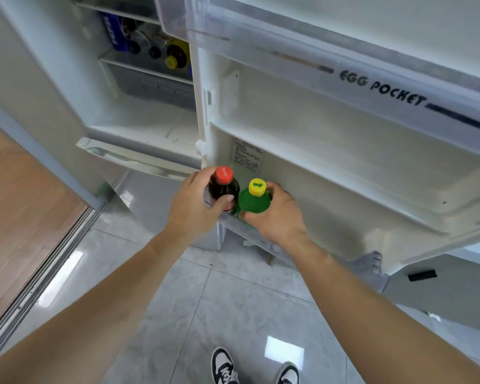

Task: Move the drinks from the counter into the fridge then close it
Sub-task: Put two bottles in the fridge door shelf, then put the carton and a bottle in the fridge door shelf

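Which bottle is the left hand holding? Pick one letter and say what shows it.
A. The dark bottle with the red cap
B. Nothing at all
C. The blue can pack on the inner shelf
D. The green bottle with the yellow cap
A: the left hand is curled round the dark bottle with the red cap, thumb across its front, while the right hand grips the green bottle with the yellow cap beside it.

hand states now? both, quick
Left hand: grips the red-capped bottle.
Right hand: grips the green bottle.
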`<action>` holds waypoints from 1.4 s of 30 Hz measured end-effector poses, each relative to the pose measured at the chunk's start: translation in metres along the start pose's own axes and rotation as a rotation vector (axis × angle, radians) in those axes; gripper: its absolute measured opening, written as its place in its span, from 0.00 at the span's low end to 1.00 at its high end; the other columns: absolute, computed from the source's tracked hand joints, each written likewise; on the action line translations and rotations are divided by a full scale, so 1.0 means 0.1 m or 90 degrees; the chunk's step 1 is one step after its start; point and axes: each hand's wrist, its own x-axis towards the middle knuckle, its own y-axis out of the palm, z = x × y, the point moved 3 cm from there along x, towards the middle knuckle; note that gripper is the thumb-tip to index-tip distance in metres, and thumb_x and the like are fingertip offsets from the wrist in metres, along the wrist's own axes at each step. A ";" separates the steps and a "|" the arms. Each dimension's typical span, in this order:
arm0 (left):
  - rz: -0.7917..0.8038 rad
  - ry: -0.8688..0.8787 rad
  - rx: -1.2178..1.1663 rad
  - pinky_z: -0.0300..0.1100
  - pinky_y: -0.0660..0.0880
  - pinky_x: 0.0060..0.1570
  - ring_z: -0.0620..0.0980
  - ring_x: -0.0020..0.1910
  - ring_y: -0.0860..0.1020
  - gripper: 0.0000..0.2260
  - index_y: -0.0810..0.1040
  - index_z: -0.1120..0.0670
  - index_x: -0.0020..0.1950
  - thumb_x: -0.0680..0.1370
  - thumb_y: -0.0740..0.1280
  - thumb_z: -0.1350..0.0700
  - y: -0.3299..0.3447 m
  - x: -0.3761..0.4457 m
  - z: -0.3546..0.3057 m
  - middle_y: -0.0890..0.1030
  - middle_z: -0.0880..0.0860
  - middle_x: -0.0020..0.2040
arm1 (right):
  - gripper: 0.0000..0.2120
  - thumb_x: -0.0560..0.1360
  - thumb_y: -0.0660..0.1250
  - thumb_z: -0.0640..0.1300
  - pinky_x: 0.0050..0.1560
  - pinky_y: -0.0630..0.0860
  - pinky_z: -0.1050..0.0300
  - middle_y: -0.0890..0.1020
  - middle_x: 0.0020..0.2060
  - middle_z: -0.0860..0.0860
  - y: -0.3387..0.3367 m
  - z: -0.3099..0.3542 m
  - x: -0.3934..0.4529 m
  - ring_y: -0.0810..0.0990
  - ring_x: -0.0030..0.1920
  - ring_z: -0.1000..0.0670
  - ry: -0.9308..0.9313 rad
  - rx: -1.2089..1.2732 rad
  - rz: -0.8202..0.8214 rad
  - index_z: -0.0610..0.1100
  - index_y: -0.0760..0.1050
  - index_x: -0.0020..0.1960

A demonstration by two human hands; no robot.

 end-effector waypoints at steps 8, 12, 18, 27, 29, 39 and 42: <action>-0.086 -0.044 -0.003 0.43 0.69 0.63 0.48 0.65 0.71 0.23 0.69 0.51 0.73 0.78 0.68 0.54 0.01 -0.29 -0.19 0.74 0.50 0.66 | 0.45 0.68 0.78 0.57 0.69 0.68 0.56 0.67 0.74 0.48 -0.17 -0.13 -0.19 0.72 0.70 0.48 -0.027 0.009 0.023 0.50 0.60 0.78; -0.207 0.018 -0.018 0.34 0.66 0.64 0.51 0.63 0.72 0.20 0.71 0.60 0.70 0.79 0.67 0.59 0.12 -0.65 -0.52 0.74 0.56 0.62 | 0.22 0.74 0.74 0.47 0.60 0.75 0.56 0.81 0.59 0.47 -0.39 -0.29 -0.60 0.80 0.57 0.49 -0.172 0.084 -0.114 0.44 0.77 0.65; -0.184 0.143 -0.041 0.58 0.72 0.63 0.59 0.63 0.73 0.17 0.72 0.66 0.66 0.79 0.64 0.60 0.64 -1.25 -1.11 0.72 0.61 0.63 | 0.15 0.74 0.72 0.48 0.33 0.73 0.60 0.76 0.28 0.53 -0.95 -0.88 -1.27 0.74 0.31 0.54 -0.336 0.148 -0.227 0.43 0.74 0.33; -0.024 0.140 -0.144 0.41 0.77 0.43 0.43 0.40 0.80 0.11 0.81 0.56 0.50 0.81 0.60 0.55 1.89 -1.99 -2.40 0.82 0.50 0.44 | 0.23 0.74 0.66 0.57 0.29 0.61 0.59 0.62 0.24 0.55 -2.03 -2.68 -2.20 0.61 0.27 0.55 -0.086 0.264 -0.319 0.48 0.61 0.30; 0.026 0.101 -0.165 0.41 0.77 0.38 0.43 0.35 0.80 0.10 0.80 0.50 0.47 0.81 0.60 0.51 2.25 -2.19 -2.62 0.82 0.46 0.36 | 0.24 0.77 0.67 0.53 0.29 0.60 0.60 0.61 0.24 0.55 -2.24 -3.16 -2.42 0.60 0.28 0.55 -0.012 0.269 -0.370 0.45 0.59 0.31; 0.223 0.057 -0.201 0.49 0.77 0.35 0.45 0.31 0.79 0.19 0.75 0.56 0.34 0.82 0.62 0.48 3.79 -2.73 -3.63 0.79 0.48 0.29 | 0.25 0.78 0.67 0.50 0.28 0.62 0.59 0.61 0.22 0.57 -3.18 -4.92 -3.11 0.60 0.26 0.56 0.218 0.289 -0.515 0.48 0.59 0.29; 0.241 0.085 -0.179 0.45 0.72 0.33 0.51 0.29 0.74 0.20 0.73 0.61 0.32 0.79 0.67 0.50 4.16 -2.56 -3.92 0.76 0.55 0.27 | 0.25 0.79 0.66 0.52 0.30 0.63 0.54 0.61 0.23 0.56 -3.45 -5.20 -2.95 0.61 0.27 0.54 0.235 0.275 -0.532 0.45 0.59 0.30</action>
